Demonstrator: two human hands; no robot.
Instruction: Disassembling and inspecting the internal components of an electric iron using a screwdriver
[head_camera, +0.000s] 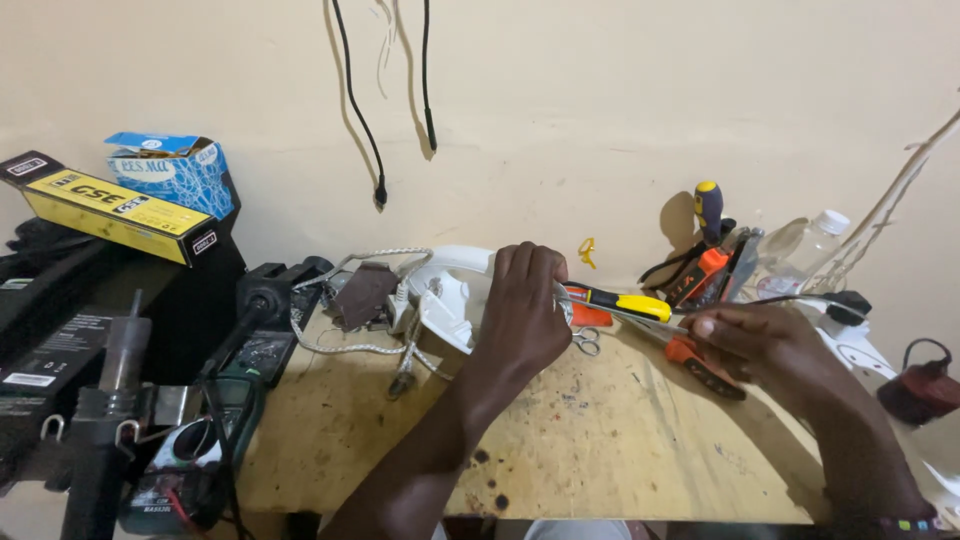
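Note:
My left hand (525, 310) is closed over the rear of a white clothes iron (447, 300) lying on the wooden bench (600, 440). The iron's braided grey cord (345, 347) loops off to the left. My right hand (765, 345) grips orange-handled pliers (700, 365), their metal jaws pointing left toward the iron by my left hand. Just behind the pliers lies a yellow-and-black screwdriver (625, 302). Small metal scissors (587, 342) rest on the bench between my hands.
Stacked boxes, one yellow-black (110, 205) and one blue (175, 170), stand at the left. A multimeter (175, 470) and a black handheld tool (255, 305) sit at the near left. Tools in a holder (715, 260), a plastic bottle (815, 250) and a white power strip (860, 350) crowd the right. Cables (365, 130) hang down the wall.

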